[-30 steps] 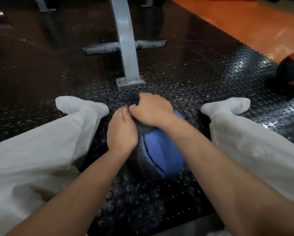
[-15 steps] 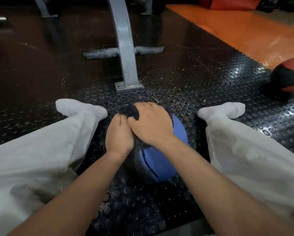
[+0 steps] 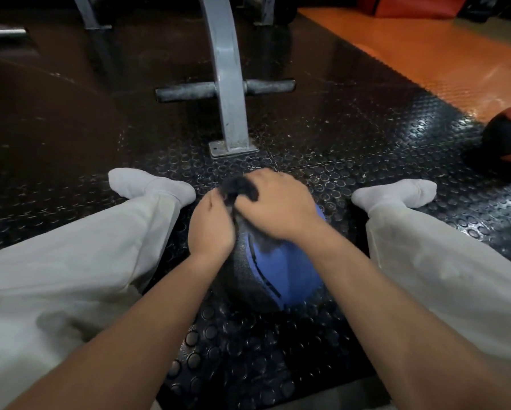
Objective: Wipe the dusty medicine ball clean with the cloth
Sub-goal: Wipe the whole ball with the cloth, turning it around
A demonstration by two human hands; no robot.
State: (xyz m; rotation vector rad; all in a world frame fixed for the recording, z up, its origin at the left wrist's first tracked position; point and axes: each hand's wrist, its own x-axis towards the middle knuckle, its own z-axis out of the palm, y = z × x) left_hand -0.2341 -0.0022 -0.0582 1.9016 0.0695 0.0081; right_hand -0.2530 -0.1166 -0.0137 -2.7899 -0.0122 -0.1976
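The medicine ball (image 3: 286, 270) sits on the studded black rubber mat (image 3: 352, 137), between the person's spread legs, with the left trouser leg (image 3: 70, 261) and its white sock (image 3: 147, 184) on one side. Its shell is black and matte with a broad blue panel facing the camera, and a dark broken seam line runs down that panel. A dark cloth (image 3: 239, 187) is bunched on the ball's top, toward its far left side, and shows between the two hands.

The left hand (image 3: 211, 229) lies against the ball's upper left. Its fingers are curled together, and the thumb and fingertips close on the near edge of the cloth. The right hand (image 3: 275, 208) covers the top of the ball, its fingers bent and clamped over the bunched cloth, pressing it onto the shell. The two hands touch at the cloth.

The left forearm comes up from the lower left with the wrist straight and the back of the hand toward the camera. The right forearm comes in from the lower right and crosses over the blue panel, knuckles up, with the wrist bent slightly inward.

Beyond the hands a grey metal post (image 3: 229, 84) stands bolted to the mat, with a crossbar (image 3: 189, 91) through it. To the right lie the right trouser leg (image 3: 440, 261) and sock (image 3: 393, 193). Farther right, well apart, a red-and-black ball (image 3: 508, 137) rests by the orange floor (image 3: 426, 54).
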